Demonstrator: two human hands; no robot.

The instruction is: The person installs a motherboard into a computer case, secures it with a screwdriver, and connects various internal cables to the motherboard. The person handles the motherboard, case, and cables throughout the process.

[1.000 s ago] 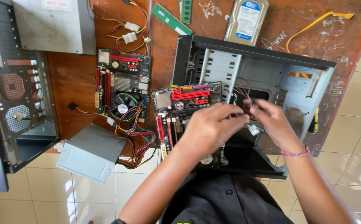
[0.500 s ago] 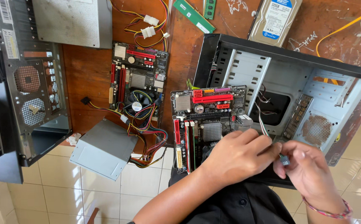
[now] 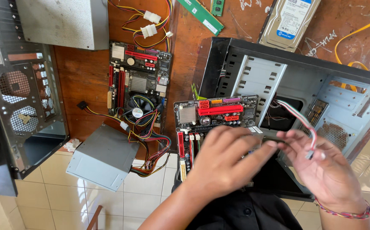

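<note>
An open computer case [image 3: 257,72] lies on its side on a brown table. A black motherboard with red slots [image 3: 217,113] sits inside it. My left hand [image 3: 225,159] hovers over the board's lower half, fingers stretched right and touching my right hand. My right hand [image 3: 321,168] pinches a thin multicoloured wire bundle [image 3: 297,116] with a small connector at its end. The wires run up into the case. A braided bracelet circles my right wrist.
A second motherboard with a fan [image 3: 138,81] lies left of the case. A grey power supply [image 3: 104,156] with coloured cables overhangs the table edge. Another open case [image 3: 19,106] stands far left. A hard drive [image 3: 289,19] and green memory sticks [image 3: 200,16] lie at the back.
The view has shifted and my hands have dropped lower in the picture. My right hand has drawn the wire bundle out from the case toward me; my left hand stays over the board.
</note>
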